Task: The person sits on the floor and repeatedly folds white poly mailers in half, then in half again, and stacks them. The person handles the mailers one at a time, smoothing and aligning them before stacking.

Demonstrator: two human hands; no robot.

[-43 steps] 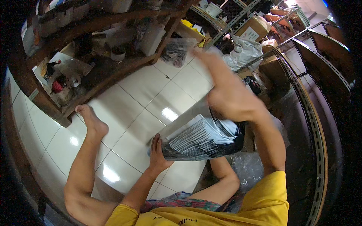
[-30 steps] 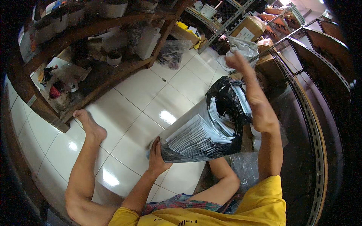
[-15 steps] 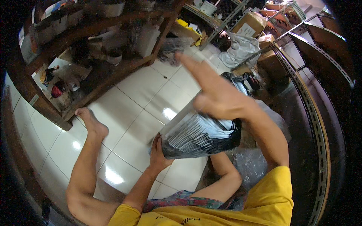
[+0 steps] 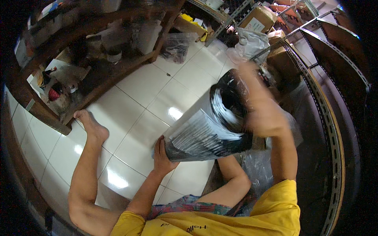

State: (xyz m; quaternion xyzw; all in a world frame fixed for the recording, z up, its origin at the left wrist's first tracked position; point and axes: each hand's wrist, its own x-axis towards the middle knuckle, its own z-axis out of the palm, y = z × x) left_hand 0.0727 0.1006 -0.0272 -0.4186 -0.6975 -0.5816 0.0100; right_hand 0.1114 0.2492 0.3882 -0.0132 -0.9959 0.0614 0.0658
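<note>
A thick, curled bundle of shiny black and silver-grey plastic sheets (image 4: 201,131) is tilted in front of me, its layered edges showing along the near side. My left hand (image 4: 163,155) grips the lower left end, fingers wrapped around its far side. At the upper right end the bundle opens into a dark hollow. There my right hand (image 4: 264,108) is held over the rim, smeared by motion. Its fingers point away from me, and whether they pinch any plastic I cannot make out.
On the left stands a wooden shelf unit (image 4: 114,78) with loose goods in it. Metal racks (image 4: 315,94) rise on the right. Clear plastic wrap (image 4: 256,169) lies by my right leg. White bags (image 4: 250,45) and a cardboard box (image 4: 258,19) sit at the back.
My right hand has swung right from across the top of the bundle to its right rim. The bundle's hollow end now shows more. My left hand keeps its hold.
</note>
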